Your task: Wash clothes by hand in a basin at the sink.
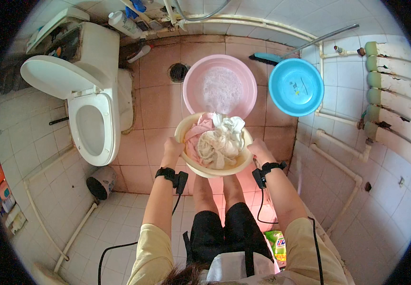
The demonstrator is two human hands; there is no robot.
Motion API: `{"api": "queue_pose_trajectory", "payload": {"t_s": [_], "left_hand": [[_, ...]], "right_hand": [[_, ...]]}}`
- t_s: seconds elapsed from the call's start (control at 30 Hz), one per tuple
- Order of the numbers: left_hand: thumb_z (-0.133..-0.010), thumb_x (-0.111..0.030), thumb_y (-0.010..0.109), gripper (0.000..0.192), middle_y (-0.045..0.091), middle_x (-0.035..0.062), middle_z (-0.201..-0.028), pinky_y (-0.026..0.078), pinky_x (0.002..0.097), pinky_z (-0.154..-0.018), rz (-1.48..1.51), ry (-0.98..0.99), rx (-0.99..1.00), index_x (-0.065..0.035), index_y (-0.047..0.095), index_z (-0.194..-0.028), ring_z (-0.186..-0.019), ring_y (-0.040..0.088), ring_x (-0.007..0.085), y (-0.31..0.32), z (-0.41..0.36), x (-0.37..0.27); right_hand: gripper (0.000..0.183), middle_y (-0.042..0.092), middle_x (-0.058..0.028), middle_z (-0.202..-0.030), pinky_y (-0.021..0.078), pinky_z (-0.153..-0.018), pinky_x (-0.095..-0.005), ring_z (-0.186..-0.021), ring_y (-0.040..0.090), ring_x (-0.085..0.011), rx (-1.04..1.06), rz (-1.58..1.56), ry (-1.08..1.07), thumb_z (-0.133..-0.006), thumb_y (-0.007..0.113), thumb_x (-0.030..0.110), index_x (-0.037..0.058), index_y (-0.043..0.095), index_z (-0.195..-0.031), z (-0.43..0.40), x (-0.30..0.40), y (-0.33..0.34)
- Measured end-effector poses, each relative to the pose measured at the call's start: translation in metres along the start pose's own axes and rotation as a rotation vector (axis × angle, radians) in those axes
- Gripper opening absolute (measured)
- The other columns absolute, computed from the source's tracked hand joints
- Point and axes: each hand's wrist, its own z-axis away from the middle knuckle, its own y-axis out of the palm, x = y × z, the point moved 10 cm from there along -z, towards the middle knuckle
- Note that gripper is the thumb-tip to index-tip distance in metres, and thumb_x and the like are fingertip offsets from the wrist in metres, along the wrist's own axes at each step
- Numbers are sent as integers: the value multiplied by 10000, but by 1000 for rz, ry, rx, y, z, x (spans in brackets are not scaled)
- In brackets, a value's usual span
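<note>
My left hand (173, 149) and my right hand (259, 149) grip opposite sides of the rim of a cream plastic basin (205, 172). Inside it lie crumpled pink cloth (199, 133) on the left and white cloth (223, 142) in the middle and on the right. The basin is held in front of my legs, its far rim overlapping the near edge of a larger pink basin (190, 85) in this view. That pink basin stands on the tiled floor with foamy water (223, 87) in it. Both wrists wear black straps with cables.
A blue basin (274, 96) is at the right, beside a long-handled blue brush (267, 58). At the left are a toilet (111, 117) with its lid raised and a small bin (102, 182). A floor drain (178, 72) lies left of the pink basin. Pipes (337, 164) run along the right wall.
</note>
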Motion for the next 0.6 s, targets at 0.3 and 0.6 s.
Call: {"api": "queue_pose_trajectory", "payload": {"t_s": [0.3,0.6], "left_hand": [[-640,-118,605,274,605,250,-728,504,375,-594,-33,37,-1,79,607,-831,-694,630,330,5,-10,6],[-650,-131,612,275,608,242,-710,507,364,-552,-57,0,14,78,608,-829,-664,636,308,4,-4,0]], "right_hand": [[214,578,-181,-667,405,-394,-345,-511,575,-235,27,61,60,-687,563,64,-122,568,-794,11,9,-8],[239,591,-215,-654,442,-426,-363,-539,605,-283,-23,164,16,-668,567,84,-124,580,-784,3,5,-10]]}}
